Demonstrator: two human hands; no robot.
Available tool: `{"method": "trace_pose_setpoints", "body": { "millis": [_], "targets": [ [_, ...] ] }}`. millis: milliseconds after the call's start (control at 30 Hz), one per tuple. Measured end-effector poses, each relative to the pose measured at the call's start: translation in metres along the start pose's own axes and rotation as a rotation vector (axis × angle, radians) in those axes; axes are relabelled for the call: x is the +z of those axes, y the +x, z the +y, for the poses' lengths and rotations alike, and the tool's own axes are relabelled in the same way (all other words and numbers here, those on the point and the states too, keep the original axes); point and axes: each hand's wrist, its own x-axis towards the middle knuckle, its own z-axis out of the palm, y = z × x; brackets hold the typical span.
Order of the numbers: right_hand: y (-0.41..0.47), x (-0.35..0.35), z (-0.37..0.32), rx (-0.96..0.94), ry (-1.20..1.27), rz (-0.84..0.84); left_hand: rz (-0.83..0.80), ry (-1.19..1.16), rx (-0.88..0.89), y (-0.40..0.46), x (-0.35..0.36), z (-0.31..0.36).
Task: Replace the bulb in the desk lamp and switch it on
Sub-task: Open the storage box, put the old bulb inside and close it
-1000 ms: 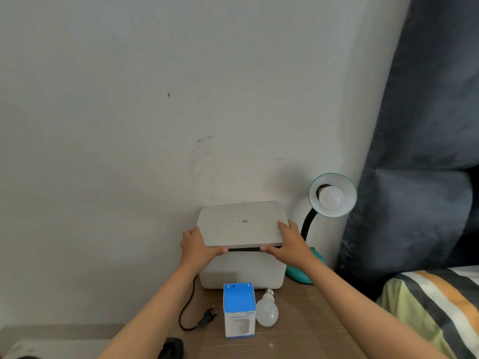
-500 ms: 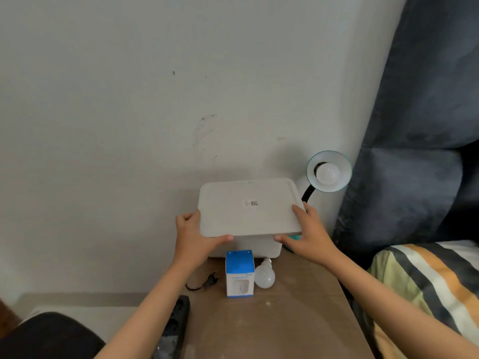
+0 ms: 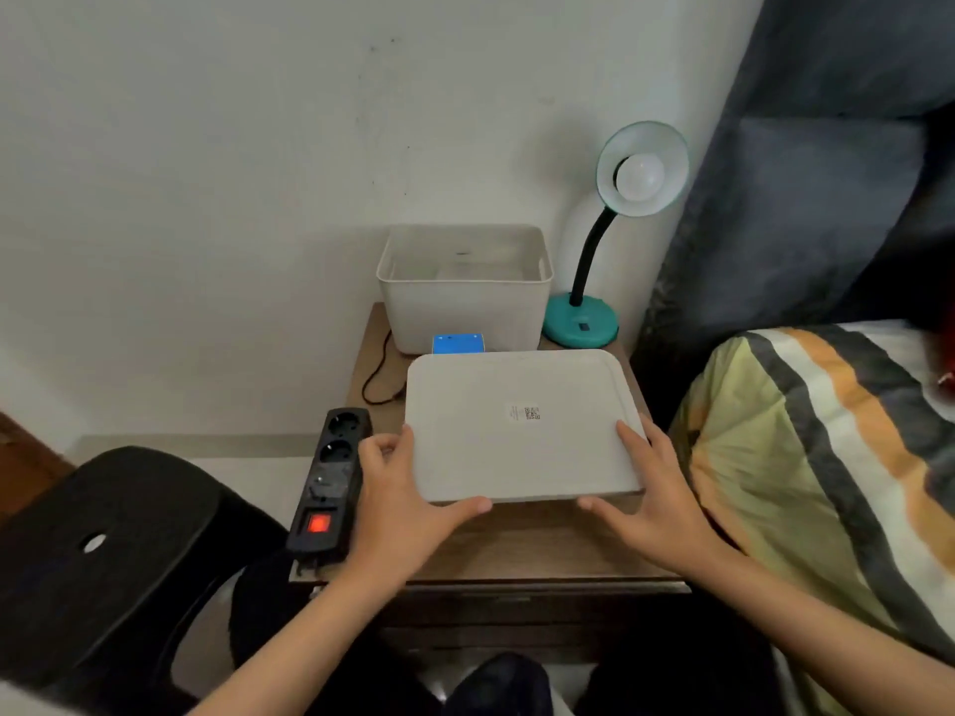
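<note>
A teal desk lamp (image 3: pixel 581 325) stands at the back right of the wooden bedside table (image 3: pixel 517 550). A white bulb (image 3: pixel 640 178) sits in its shade, unlit. My left hand (image 3: pixel 400 501) and my right hand (image 3: pixel 653 496) grip the near corners of a white box lid (image 3: pixel 517 426), held flat above the table. The lid hides the loose spare bulb and most of the blue bulb carton (image 3: pixel 457 343). Behind them the white storage box (image 3: pixel 465 292) stands without its lid. The lamp's black plug cable (image 3: pixel 377 374) lies at the table's left.
A black power strip (image 3: pixel 330 488) with a lit red switch lies along the table's left edge. A black chair (image 3: pixel 103 550) stands at lower left. A striped blanket (image 3: pixel 827 457) on a bed fills the right, with a dark curtain (image 3: pixel 827 173) behind it.
Both hands have lifted the lid off the white box and brought it toward me, lower over the table front. The camera has tilted down, so the box interior, power strip and chair now show.
</note>
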Motion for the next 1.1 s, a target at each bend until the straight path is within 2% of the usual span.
{"method": "trace_pose_setpoints", "body": {
  "millis": [333, 500, 600, 733, 900, 1100],
  "targets": [
    [-0.037, 0.040, 0.025, 0.201, -0.012, -0.224, -0.201, 0.135, -0.177, -0.032, 0.033, -0.035],
    [-0.020, 0.042, 0.019, 0.271, -0.071, -0.264, -0.429, 0.308, -0.301, -0.009, 0.030, -0.031],
    [0.002, 0.039, 0.007, 0.260, -0.119, -0.210, -0.507, 0.369, -0.313, 0.017, 0.021, -0.026],
    [0.045, 0.039, -0.018, 0.185, 0.014, -0.098, -0.302, 0.306, -0.249, 0.061, 0.007, -0.011],
    [0.102, 0.054, -0.041, 0.143, 0.140, -0.102, -0.029, 0.166, -0.094, 0.129, -0.004, 0.004],
    [0.151, 0.076, -0.034, 0.233, 0.124, -0.170, 0.048, 0.170, -0.104, 0.189, 0.005, -0.002]
  ]
}}
